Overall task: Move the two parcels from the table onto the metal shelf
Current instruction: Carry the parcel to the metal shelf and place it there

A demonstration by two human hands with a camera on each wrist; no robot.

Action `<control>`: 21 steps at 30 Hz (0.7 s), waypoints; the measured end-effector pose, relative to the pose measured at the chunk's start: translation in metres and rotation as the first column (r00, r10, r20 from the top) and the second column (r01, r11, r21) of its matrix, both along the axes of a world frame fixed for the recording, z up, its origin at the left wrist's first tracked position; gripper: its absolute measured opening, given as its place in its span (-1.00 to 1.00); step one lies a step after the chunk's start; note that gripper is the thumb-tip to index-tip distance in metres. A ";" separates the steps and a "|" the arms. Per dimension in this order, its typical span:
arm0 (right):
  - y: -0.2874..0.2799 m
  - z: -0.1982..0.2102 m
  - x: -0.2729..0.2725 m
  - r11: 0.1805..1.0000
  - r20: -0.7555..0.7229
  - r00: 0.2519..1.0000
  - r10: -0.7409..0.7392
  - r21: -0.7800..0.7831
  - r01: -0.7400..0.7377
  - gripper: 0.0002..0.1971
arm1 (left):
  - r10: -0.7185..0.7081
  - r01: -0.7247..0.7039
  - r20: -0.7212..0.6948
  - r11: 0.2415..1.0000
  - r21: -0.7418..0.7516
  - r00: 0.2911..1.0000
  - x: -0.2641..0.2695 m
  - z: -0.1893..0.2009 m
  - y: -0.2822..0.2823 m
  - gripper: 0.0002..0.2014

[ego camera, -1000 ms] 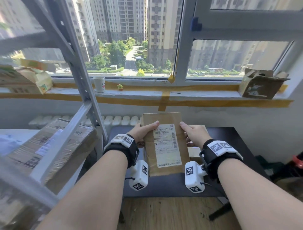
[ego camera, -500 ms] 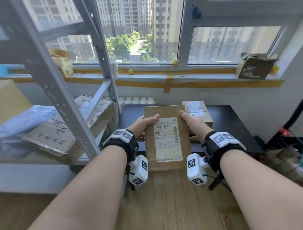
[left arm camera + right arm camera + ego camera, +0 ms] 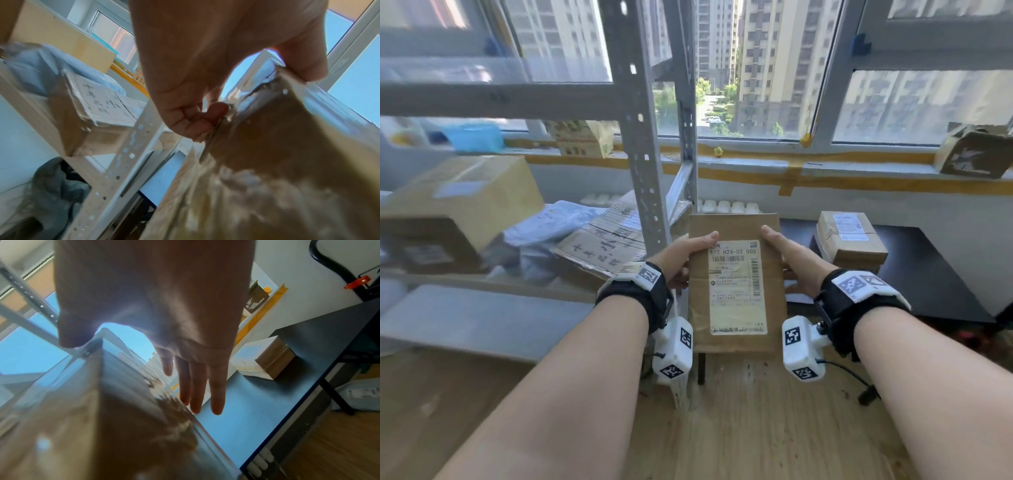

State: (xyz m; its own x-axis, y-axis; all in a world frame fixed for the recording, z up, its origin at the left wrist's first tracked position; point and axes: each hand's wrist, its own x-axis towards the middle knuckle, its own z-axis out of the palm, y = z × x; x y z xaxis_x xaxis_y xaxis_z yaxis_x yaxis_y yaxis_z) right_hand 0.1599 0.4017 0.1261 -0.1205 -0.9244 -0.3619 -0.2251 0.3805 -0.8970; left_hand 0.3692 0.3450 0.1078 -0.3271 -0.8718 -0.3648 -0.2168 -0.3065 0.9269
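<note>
Both hands, left hand [image 3: 683, 258] and right hand [image 3: 792, 263], grip the flat parcel [image 3: 736, 284], now lifted off the worktop [image 3: 928, 274] toward the metal shelf [image 3: 643, 192] at left, second parcel [image 3: 851, 241] remaining.

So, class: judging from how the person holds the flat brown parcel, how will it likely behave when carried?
The flat brown parcel probably stays stiff: it spans between left hand and right hand without sagging. It seems light, held at its edges. Its glossy tape may be slippery.

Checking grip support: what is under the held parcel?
Under the parcel, the right hand's straight fingers show; the left hand's are curled at its edge. The rest is hidden.
</note>
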 end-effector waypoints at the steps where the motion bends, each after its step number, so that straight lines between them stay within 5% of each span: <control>1: 0.003 0.001 0.017 1.000 0.007 1.000 0.004 -0.003 -0.003 -0.54 | 0.004 -0.004 0.012 1.000 -0.008 1.000 0.017 0.000 0.005 -0.65; 6: 0.019 0.006 0.119 0.999 0.066 0.997 0.031 0.014 -0.032 -0.55 | 0.033 -0.033 0.042 0.999 -0.005 0.999 0.120 0.005 0.030 -0.50; 13: 0.027 0.024 0.274 0.986 0.109 0.984 0.141 -0.103 -0.130 -0.63 | 0.182 -0.181 -0.001 0.979 -0.096 0.983 0.276 0.028 0.064 -0.76; 21: 0.005 0.070 0.398 0.955 0.158 0.961 0.227 -0.231 -0.187 -0.56 | 0.276 -0.274 -0.009 0.953 -0.128 0.961 0.424 0.062 0.073 -0.47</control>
